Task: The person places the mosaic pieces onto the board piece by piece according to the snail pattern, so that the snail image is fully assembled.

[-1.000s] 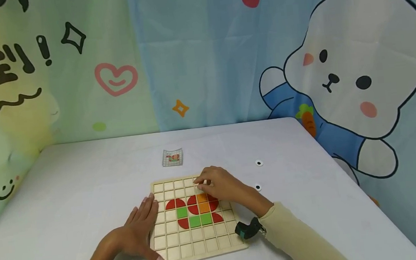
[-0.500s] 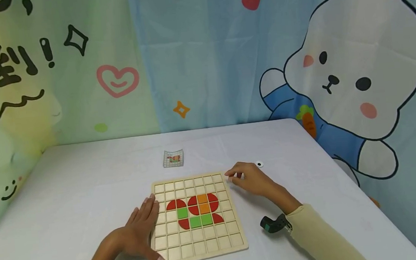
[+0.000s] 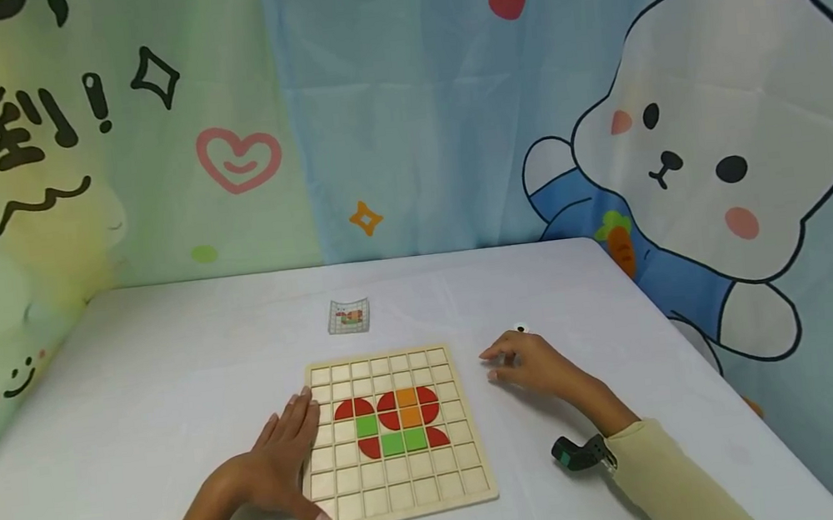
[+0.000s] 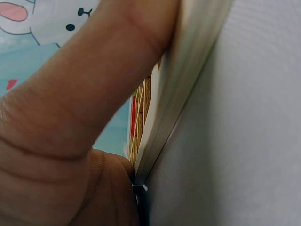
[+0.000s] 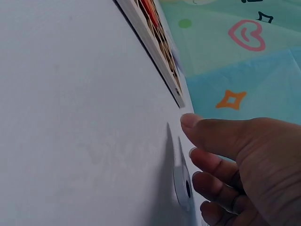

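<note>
A wooden grid board (image 3: 408,487) lies on the white table. Set in its cells are red curved pieces (image 3: 388,420), green squares (image 3: 366,426) and orange squares (image 3: 410,416). My left hand (image 3: 278,466) rests along the board's left edge, fingers straight and thumb at the near corner; the left wrist view shows the thumb (image 4: 94,84) against the board's side. To the right of the board hovers my right hand (image 3: 535,361), fingers loosely bent, nothing visible in them. A white disc with a black dot (image 5: 182,188) lies just beyond its fingertips in the right wrist view.
A small clear card (image 3: 349,317) with a coloured grid picture lies behind the board. Another view of a white dotted disc (image 3: 520,328) peeks out behind the right hand. A printed curtain (image 3: 404,127) hangs at the table's far edge.
My right hand has moved from above the board's upper rows rightward to the bare table beside it. One of the two white discs is now hidden from the head view. The left hand stays put.
</note>
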The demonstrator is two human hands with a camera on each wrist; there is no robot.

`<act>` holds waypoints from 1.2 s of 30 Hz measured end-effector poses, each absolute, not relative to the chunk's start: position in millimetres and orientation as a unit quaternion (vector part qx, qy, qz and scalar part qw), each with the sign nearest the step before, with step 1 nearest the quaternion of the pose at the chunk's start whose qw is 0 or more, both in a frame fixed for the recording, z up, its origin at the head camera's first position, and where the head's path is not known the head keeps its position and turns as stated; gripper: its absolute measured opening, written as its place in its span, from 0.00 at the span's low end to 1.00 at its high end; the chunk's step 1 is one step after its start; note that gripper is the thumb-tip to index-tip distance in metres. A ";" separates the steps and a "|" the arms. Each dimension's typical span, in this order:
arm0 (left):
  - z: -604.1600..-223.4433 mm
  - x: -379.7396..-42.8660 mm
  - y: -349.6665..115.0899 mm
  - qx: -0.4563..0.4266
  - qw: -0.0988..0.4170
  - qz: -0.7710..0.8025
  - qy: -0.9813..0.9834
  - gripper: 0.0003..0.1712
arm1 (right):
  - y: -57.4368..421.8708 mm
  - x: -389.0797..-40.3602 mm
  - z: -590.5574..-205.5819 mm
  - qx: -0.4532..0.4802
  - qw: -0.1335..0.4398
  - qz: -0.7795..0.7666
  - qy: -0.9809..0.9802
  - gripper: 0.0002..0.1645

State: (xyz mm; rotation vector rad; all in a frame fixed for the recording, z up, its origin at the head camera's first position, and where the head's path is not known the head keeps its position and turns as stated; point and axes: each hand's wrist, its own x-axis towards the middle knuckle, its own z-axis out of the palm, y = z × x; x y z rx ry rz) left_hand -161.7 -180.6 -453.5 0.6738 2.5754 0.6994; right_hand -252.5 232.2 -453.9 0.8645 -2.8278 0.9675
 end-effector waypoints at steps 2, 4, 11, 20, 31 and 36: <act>-452.0 -161.8 -180.8 0.242 0.197 0.252 0.916 0.89 | 237.5 -249.7 -453.7 0.273 0.014 0.308 -0.912 0.17; -452.2 -161.8 -180.9 0.242 0.195 0.251 0.917 0.89 | 242.8 -247.3 -453.4 0.258 0.009 0.305 -0.916 0.18; -460.9 -164.3 -181.8 0.227 0.185 0.226 0.929 0.90 | 253.2 -244.9 -451.1 0.237 -0.023 0.301 -0.923 0.16; -454.1 -162.6 -179.6 0.228 0.201 0.230 0.925 0.89 | 251.9 -243.3 -452.8 0.198 -0.008 0.277 -0.940 0.18; -437.4 -157.6 -176.3 0.234 0.205 0.239 0.920 0.87 | 249.4 -242.9 -456.3 0.205 0.011 0.303 -0.931 0.12; -441.4 -159.5 -177.4 0.236 0.212 0.246 0.916 0.87 | 245.4 -242.5 -454.3 0.258 0.047 0.302 -0.917 0.14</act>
